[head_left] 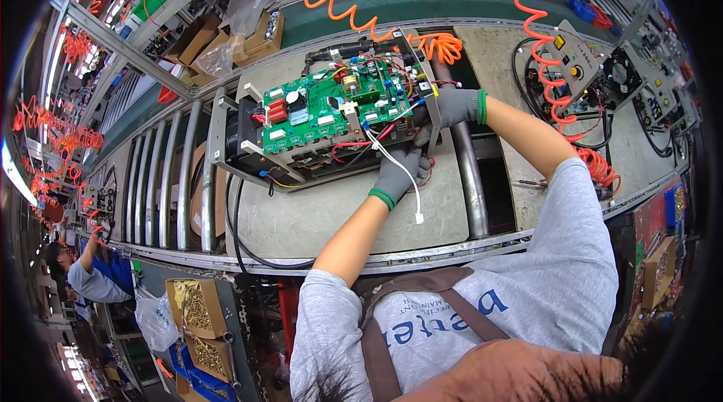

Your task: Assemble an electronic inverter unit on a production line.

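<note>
An open electronic unit (290,169) with a metal frame lies on a grey board (331,221) in front of me. A green circuit board (324,120) with red and white components covers its top. My left hand (397,176), in a grey glove with a green cuff, reaches under the unit's near right corner, its fingers bent and partly hidden. My right hand (456,107), gloved alike, is at the right end panel (416,63), fingers curled in toward the wiring. What either hand pinches is hidden. A white cable (403,165) with a white plug (419,218) hangs over my left hand.
Steel rollers (169,176) run to the left. Orange coiled hoses (331,7) hang overhead. Another unit's panel (572,63) with cables stands on a board at right. Boxes of brass-coloured fasteners (197,308) are at lower left, near another person (98,278).
</note>
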The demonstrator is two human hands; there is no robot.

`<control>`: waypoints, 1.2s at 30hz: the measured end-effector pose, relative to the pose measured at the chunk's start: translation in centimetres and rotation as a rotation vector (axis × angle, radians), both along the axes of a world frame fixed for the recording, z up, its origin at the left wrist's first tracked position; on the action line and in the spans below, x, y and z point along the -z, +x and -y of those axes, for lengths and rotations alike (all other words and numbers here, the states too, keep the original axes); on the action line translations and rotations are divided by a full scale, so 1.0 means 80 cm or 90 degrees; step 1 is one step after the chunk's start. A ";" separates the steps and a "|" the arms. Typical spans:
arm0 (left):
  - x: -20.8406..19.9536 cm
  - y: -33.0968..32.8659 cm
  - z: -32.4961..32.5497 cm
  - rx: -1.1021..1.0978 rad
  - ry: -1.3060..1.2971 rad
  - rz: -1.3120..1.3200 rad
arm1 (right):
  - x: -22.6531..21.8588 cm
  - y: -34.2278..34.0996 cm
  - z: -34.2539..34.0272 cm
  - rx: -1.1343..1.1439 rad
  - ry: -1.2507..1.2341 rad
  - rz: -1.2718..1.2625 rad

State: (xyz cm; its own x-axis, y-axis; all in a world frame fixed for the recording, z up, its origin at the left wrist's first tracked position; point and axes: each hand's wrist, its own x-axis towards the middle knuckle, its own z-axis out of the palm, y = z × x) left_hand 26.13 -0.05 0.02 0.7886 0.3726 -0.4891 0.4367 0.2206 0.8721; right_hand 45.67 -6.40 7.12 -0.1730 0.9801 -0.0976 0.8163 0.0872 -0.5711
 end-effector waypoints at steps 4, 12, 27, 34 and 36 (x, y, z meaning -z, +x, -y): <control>0.010 0.005 -0.003 0.076 0.196 0.006 | 0.023 -0.004 0.010 0.045 -0.017 -0.153; 0.019 0.010 -0.008 0.048 0.973 0.254 | 0.057 -0.002 0.012 0.104 0.084 -0.235; 0.003 0.004 -0.015 0.257 0.878 0.038 | 0.031 -0.012 0.014 0.090 0.025 -0.204; -0.002 -0.005 0.003 0.136 0.867 0.023 | 0.051 -0.006 0.020 0.196 0.001 -0.278; 0.005 -0.005 0.008 0.093 0.822 -0.023 | 0.051 -0.020 0.030 0.215 0.079 -0.261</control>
